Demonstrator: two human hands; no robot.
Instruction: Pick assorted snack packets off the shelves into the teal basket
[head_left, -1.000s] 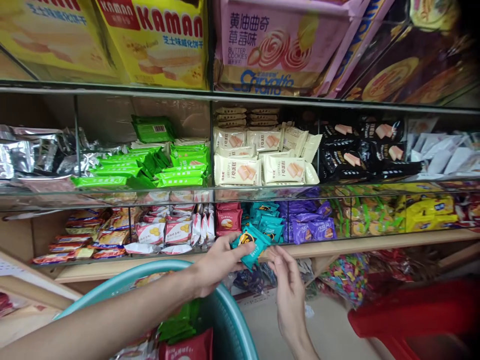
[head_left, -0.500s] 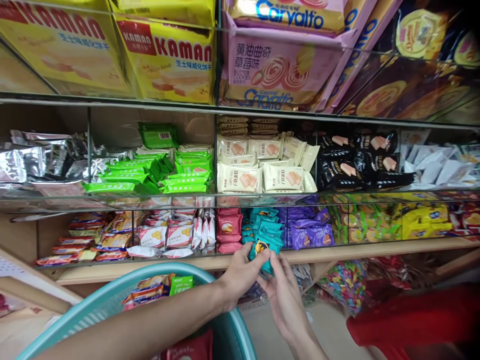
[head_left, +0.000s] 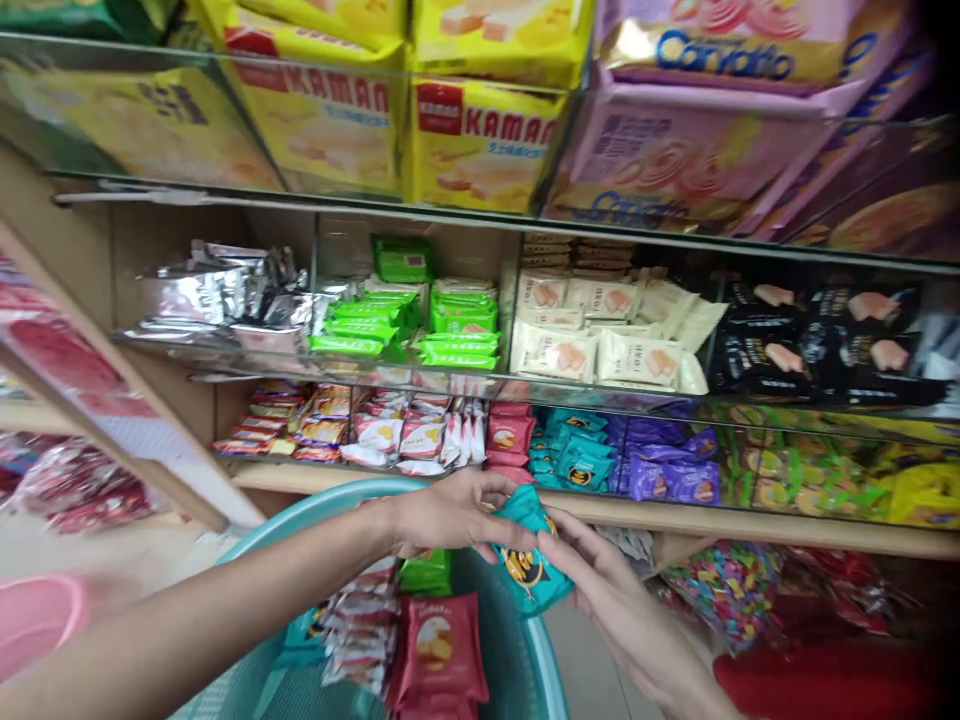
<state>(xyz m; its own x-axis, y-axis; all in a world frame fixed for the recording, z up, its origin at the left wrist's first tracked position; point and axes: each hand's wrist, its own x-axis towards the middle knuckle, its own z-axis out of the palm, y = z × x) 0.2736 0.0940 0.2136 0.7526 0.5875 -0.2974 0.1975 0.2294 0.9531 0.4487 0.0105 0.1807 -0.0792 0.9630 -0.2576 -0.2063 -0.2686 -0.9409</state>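
Between my two hands is a teal snack packet (head_left: 529, 560) with a dark and yellow print, held over the right rim of a teal plastic basket (head_left: 551, 670). My left hand (head_left: 457, 515) grips its upper left side, thumb across the front. On its right side my right hand (head_left: 592, 560) closes, with the thumb on the front. Inside the basket lie a dark red packet (head_left: 439, 650), a stack of white and red packets (head_left: 364, 625), a green packet (head_left: 425, 572) and another teal packet (head_left: 300, 640). More teal packets (head_left: 585, 460) fill a bottom-shelf compartment behind my hands.
Shelf compartments hold purple packets (head_left: 671, 475), cream packets (head_left: 637, 355), green packets (head_left: 367, 325) and black packets (head_left: 780, 350). Large yellow KAMAN packs (head_left: 487, 140) fill the top shelf. A pink tub (head_left: 45, 620) stands at left, a red object (head_left: 832, 685) at lower right.
My hands have drawn the teal packet back from the shelf to over the basket's edge. The view has swung left, showing the shelf's end and more of the basket's contents.
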